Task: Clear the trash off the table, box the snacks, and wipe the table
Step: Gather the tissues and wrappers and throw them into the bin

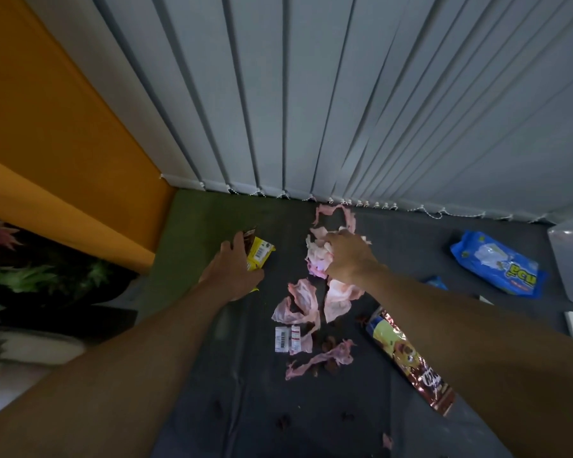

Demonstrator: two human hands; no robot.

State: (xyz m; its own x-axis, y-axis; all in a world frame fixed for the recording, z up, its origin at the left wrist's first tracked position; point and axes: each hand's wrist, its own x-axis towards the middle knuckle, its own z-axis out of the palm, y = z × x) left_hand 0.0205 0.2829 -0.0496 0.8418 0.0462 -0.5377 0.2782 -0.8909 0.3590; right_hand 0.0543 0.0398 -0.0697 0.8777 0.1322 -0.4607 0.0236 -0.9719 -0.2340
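The right grip closes on a pink wad at mid-surface, apparently bunching trash into one handful. At its nine o'clock, the left grip curls round a yellow wrapper. Loose pink scraps lie at six o'clock. The brown snack pack at five and the blue pack at three likely await boxing.
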